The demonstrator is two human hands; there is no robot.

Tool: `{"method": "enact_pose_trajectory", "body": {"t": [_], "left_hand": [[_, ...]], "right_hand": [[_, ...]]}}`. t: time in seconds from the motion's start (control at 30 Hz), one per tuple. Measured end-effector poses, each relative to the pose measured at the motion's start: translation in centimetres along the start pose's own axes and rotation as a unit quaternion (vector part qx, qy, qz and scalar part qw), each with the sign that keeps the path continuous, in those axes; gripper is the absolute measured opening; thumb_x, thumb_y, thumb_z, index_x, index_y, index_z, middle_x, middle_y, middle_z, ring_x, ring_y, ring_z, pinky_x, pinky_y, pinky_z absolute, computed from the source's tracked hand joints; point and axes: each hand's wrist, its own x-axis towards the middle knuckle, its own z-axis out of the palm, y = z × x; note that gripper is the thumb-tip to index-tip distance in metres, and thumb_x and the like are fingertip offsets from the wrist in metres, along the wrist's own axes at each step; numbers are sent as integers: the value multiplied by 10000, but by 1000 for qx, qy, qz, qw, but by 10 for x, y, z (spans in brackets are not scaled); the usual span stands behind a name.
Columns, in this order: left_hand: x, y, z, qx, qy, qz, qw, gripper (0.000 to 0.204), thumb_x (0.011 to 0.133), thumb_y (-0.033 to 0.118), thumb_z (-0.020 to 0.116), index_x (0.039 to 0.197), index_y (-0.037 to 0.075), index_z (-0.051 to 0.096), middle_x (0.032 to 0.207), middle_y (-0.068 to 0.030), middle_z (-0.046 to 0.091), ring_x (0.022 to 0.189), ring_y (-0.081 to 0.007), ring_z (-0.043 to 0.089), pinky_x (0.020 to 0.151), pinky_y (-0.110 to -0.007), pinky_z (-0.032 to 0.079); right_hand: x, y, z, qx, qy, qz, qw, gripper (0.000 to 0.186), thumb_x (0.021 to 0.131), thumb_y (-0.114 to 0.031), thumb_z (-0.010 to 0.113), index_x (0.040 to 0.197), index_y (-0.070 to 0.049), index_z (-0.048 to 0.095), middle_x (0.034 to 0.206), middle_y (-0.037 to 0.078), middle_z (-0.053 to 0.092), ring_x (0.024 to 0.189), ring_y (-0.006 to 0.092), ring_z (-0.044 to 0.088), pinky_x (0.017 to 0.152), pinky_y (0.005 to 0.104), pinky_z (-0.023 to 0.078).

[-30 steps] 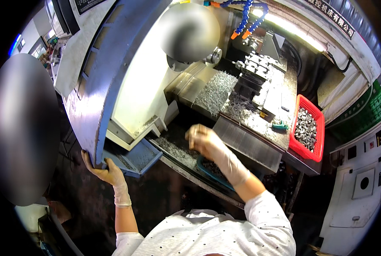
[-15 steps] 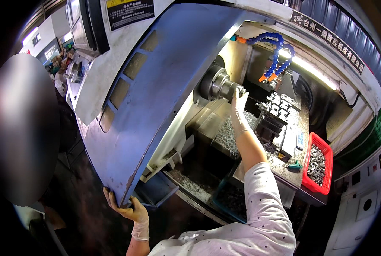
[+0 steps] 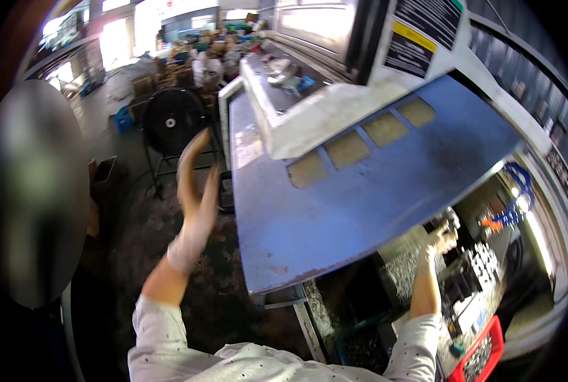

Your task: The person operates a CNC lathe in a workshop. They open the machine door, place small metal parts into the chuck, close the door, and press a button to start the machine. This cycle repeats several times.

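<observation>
Head view: at the lower right, red plastic basket [image 3: 498,340], filled with small silvery metal parts [image 3: 478,361]. Farther left, near the lower edge, blue-green bin [image 3: 342,349] containing dark, glinting bits [image 3: 368,344], too blurred to name. Across the middle, broad blue sheet-metal door [image 3: 335,235], scuffed, set with four dull yellowish panes [image 3: 385,129]. Beyond its lower edge, loose pale metal shavings [image 3: 403,270] and blocky metal tool post [image 3: 483,261]; higher up, blue segmented coolant hoses [image 3: 522,184] with orange nozzles [image 3: 492,224]. Left hand [image 3: 196,184] raised in the air beside the door, apart from it, in front of black round fan [image 3: 169,108]; fingers extended, parted from the thumb, released. Right hand [image 3: 441,240] stretched past the door's edge, at or just beside metal chuck [image 3: 448,214], itself partly hidden; fingers blurred, somewhat curled, cannot tell whether grasping or released.
</observation>
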Motion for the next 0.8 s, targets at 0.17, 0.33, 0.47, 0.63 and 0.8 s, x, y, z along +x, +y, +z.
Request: {"method": "enact_pose_trajectory", "body": {"t": [0.17,0.33,0.47,0.63,0.8], "left_hand": [[116,-81,59,-83,-86,2,993,319,668,-7,409,978,57,444,980,-96,464,947,-189,420,799,-257,311],[161,-100,97,11,-169,58,984,396,568,-106,323,902,43,476,828,-116,524,809,-209,498,700,-262,375],[163,-94,109,71,-119,91,986,364,571,-104,307,856,20,495,719,-113,553,716,-221,535,631,-275,405],[136,-79,73,9,-140,100,985,562,564,-110,315,1086,94,347,1052,-133,418,1029,-265,329,867,-306,241],[85,15,76,4,-201,65,977,600,606,333,591,1081,60,346,1048,-177,389,976,-287,380,810,-325,306]], "right_hand": [[-7,-2,7,-2,21,-27,999,439,675,-407,501,910,-42,432,751,126,454,689,255,463,576,345,387],[-2,5,5,30,21,-36,999,419,675,-383,519,903,-47,415,790,107,425,706,232,474,608,331,394],[4,1,-8,69,8,-79,994,421,686,-378,507,900,-22,434,809,126,430,716,228,456,634,326,377],[-11,-7,5,-17,9,-55,998,439,669,-402,510,891,-29,442,761,124,438,689,249,457,595,338,383],[1,-6,-11,-52,17,-17,998,420,639,-392,527,850,-32,479,735,130,477,665,253,491,577,344,407]]}}
